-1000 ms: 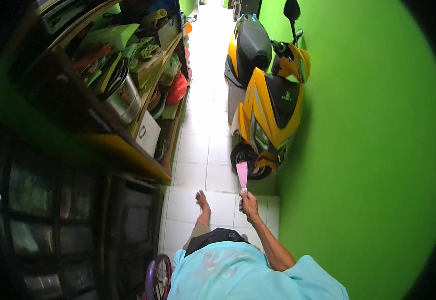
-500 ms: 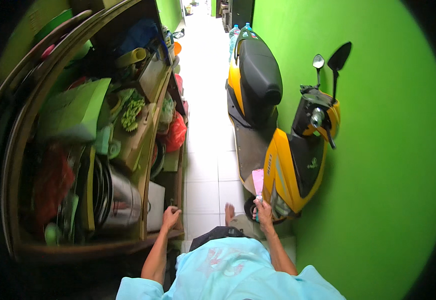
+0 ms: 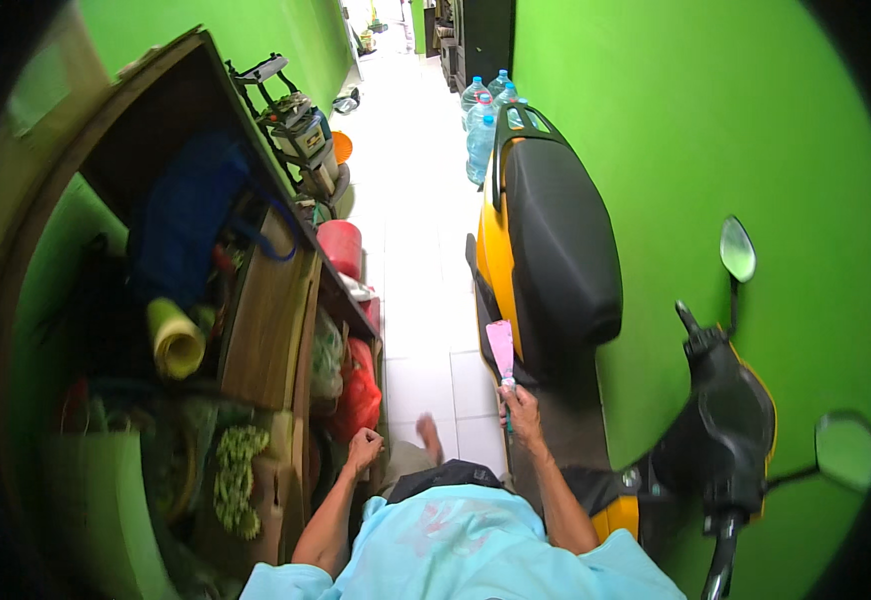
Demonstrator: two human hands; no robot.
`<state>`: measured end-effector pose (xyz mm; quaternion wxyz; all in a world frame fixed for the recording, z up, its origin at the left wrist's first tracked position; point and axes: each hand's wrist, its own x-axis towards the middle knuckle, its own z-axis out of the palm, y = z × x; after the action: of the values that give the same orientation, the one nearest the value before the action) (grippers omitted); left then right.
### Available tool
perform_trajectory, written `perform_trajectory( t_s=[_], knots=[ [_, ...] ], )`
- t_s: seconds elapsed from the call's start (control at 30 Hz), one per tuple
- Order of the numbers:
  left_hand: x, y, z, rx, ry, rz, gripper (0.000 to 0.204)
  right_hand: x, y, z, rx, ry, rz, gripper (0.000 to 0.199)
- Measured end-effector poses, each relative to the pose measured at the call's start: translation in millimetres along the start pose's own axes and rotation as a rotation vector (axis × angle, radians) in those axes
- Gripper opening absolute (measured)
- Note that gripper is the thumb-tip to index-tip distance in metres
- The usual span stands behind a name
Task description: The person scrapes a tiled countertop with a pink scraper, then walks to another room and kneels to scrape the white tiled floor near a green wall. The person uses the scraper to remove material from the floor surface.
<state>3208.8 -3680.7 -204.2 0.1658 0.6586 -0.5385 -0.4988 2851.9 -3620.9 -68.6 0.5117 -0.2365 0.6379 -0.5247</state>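
Observation:
My right hand [image 3: 523, 416] is closed around the handle of a putty knife [image 3: 502, 349]. Its flat blade looks pink and points forward, away from me, over the edge of the scooter's side. My left hand [image 3: 363, 449] hangs low beside the shelf, its fingers loosely curled with nothing showing in them. Close to that hand is a red plastic bag [image 3: 358, 390] on the shelf. Just right of my right arm stands a yellow and black scooter [image 3: 566, 250], its seat reaching ahead of me.
A wooden shelf [image 3: 266, 350] full of household things lines the left side, with a rolled yellow sheet [image 3: 178, 340] on it. Several large water bottles [image 3: 480, 150] stand ahead by the green wall [image 3: 676, 130]. White floor tiles [image 3: 416, 270] run between. A scooter mirror [image 3: 847, 452] juts out at right.
I have walked forward along the passage; shelf and scooter have slid back toward me, and the handlebars are now beside me. My right hand still holds the putty knife.

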Motion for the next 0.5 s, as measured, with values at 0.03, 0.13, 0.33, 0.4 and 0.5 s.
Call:
perform_trajectory(
  t_s=[0.03,0.13,0.33,0.4,0.5],
  knots=[
    [41.5,9.7,-2.2,0.103,0.012,0.074,0.02,30.2,-14.7,14.0,-0.009,-0.005,-0.014,0.025],
    [156.2,66.7,8.0,0.182,-0.004,0.115,0.025,113.3,-36.5,34.2,0.006,0.03,-0.028,0.023],
    [382.6,225.1,-1.6,0.279,-0.162,0.098,0.038,265.4,-102.1,77.4,0.075,0.08,0.06,0.022],
    [440.6,289.3,-1.4,0.434,-0.191,0.214,0.038,306.5,-133.2,88.4,0.083,0.109,0.073,0.021],
    [521.4,360.7,-2.2,0.411,-0.252,0.302,0.038,387.8,-161.6,102.6,0.105,0.144,0.097,0.019]
  ],
)
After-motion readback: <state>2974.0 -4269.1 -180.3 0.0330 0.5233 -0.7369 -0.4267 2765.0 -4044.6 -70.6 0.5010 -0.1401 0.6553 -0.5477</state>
